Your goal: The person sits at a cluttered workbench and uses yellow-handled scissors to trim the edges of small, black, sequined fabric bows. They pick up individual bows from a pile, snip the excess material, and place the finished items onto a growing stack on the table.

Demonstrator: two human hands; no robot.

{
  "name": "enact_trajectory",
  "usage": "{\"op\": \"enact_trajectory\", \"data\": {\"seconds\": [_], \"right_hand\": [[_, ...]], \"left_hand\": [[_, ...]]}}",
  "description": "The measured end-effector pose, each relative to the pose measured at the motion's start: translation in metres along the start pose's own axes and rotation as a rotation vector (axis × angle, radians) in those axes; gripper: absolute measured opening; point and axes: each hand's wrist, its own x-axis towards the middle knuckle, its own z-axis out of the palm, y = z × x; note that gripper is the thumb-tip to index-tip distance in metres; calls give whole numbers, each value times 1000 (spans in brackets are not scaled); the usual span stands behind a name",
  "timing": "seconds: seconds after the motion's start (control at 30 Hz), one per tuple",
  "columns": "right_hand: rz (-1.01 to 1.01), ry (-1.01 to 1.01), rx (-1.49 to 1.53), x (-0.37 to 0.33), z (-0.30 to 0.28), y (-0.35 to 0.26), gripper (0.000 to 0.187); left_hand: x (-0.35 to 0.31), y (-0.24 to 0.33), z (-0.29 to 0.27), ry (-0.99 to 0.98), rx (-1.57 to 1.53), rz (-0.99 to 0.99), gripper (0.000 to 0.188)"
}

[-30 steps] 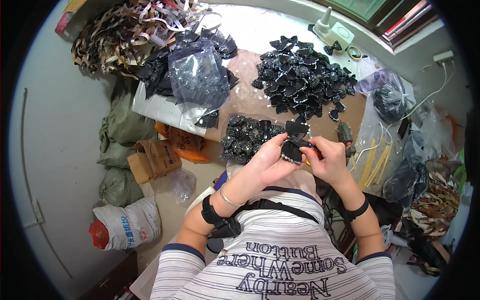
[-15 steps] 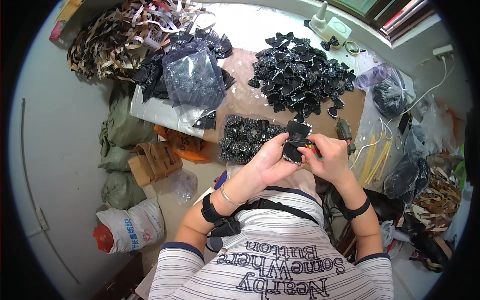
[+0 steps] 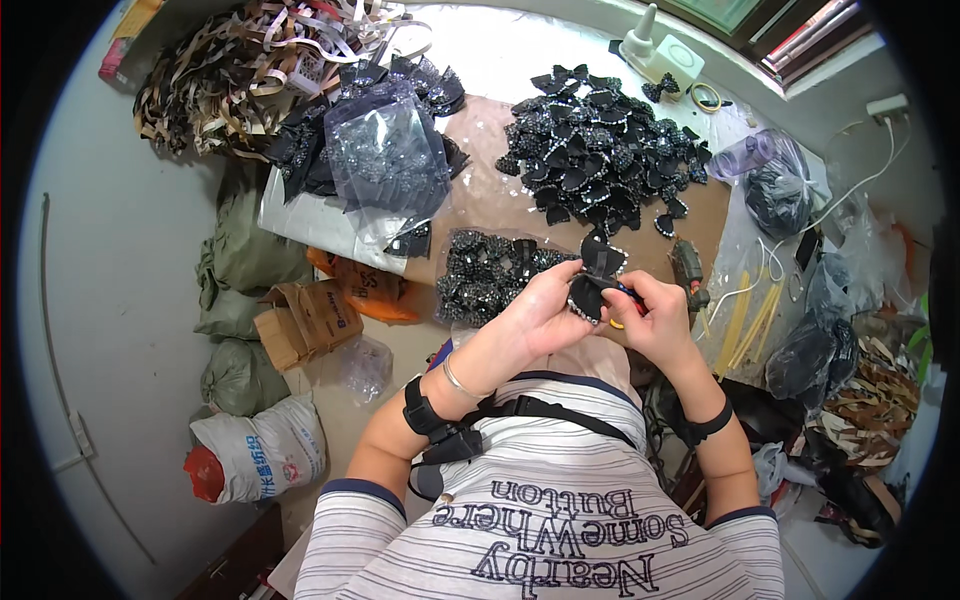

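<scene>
My left hand [image 3: 541, 312] is closed on a black bow [image 3: 601, 262] edged with pale beads, held in front of my waist. The bow stands with one wing up and the other down. At its middle my right hand [image 3: 656, 315] is closed on a small, thin object [image 3: 627, 292] with blue, red and yellow parts, mostly hidden by my fingers. Just left of the hands lies a clear bag packed with sparkling black bows [image 3: 495, 280]. Beyond them a large heap of black bows [image 3: 590, 150] covers the table.
A glue gun [image 3: 688, 262] lies right of my hands, near yellow glue sticks [image 3: 755, 330] and a white cord. Clear plastic bags [image 3: 390, 150] with dark bows lie at the back left, beside a ribbon pile [image 3: 225, 80]. A cardboard box [image 3: 308, 325] and sacks stand to the left.
The bow has turned a little in my left hand, its upper wing shifting right. My right fingers have shifted on the small coloured object, so different colours show.
</scene>
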Motion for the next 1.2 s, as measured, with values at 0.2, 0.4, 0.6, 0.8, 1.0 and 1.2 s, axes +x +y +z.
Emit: {"op": "enact_trajectory", "data": {"seconds": [0.2, 0.4, 0.6, 0.8, 1.0, 1.2], "right_hand": [[139, -56, 135, -12, -3, 2, 20], [-261, 12, -189, 2, -25, -22, 30], [-399, 69, -313, 3, -30, -34, 31], [-363, 65, -284, 3, -32, -38, 31], [-294, 91, -274, -3, -31, -41, 30], [59, 67, 64, -33, -17, -12, 26]], "left_hand": [[-7, -16, 23, 86, 325, 249, 32], [-27, -17, 37, -7, 297, 165, 35], [-37, -16, 43, -106, 212, 78, 37], [-42, -19, 45, -64, 223, 85, 36], [-39, -31, 46, 17, 352, 276, 35], [-29, -18, 13, 111, 364, 447, 39]]}}
